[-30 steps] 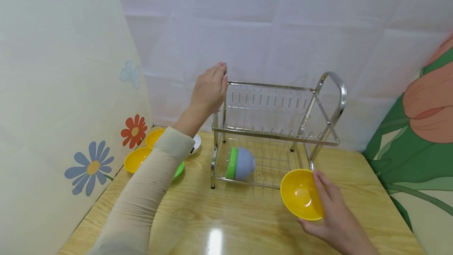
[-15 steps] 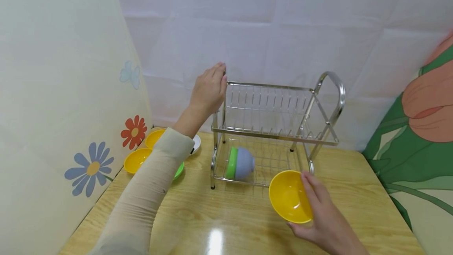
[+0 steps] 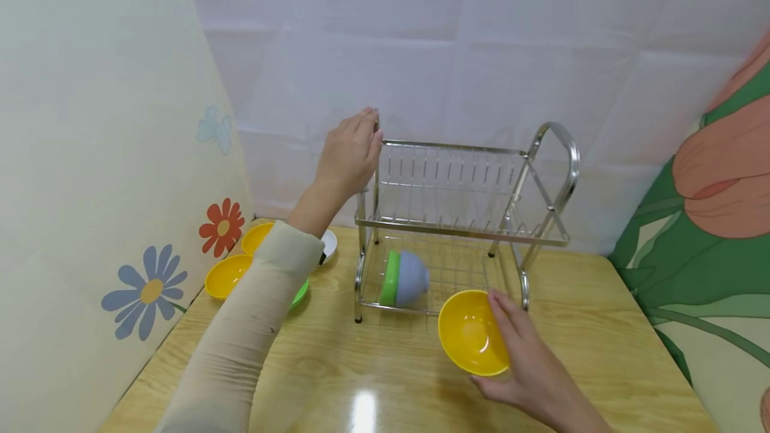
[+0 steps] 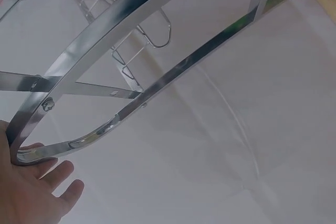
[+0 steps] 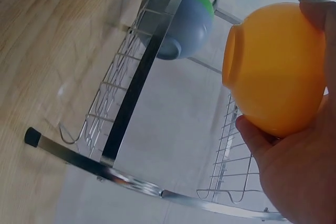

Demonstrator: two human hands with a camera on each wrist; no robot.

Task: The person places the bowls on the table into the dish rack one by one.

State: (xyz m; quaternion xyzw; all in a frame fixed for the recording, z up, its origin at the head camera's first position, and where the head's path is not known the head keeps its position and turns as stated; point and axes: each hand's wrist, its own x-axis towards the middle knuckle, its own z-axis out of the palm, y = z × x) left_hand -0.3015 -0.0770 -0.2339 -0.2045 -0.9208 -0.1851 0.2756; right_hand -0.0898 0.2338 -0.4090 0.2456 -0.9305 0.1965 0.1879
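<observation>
My right hand pinches a yellow bowl by its rim, thumb below and fingers along the far side. The bowl is tilted, its inside facing the head camera, in front of the rack's lower tier. The right wrist view shows the bowl's rounded outside and foot. My left hand grips the top of the left arch of a two-tier metal dish rack; its fingertips show past the bar. On the lower tier a green bowl and a blue bowl stand on edge, nested together.
Left of the rack, partly behind the left sleeve, are two more yellow bowls, a green dish and a white dish. A white cloth wall stands close behind the rack.
My right hand has carried the yellow bowl leftward along the front of the rack. The left hand keeps its place on the arch, and the view has shifted slightly.
</observation>
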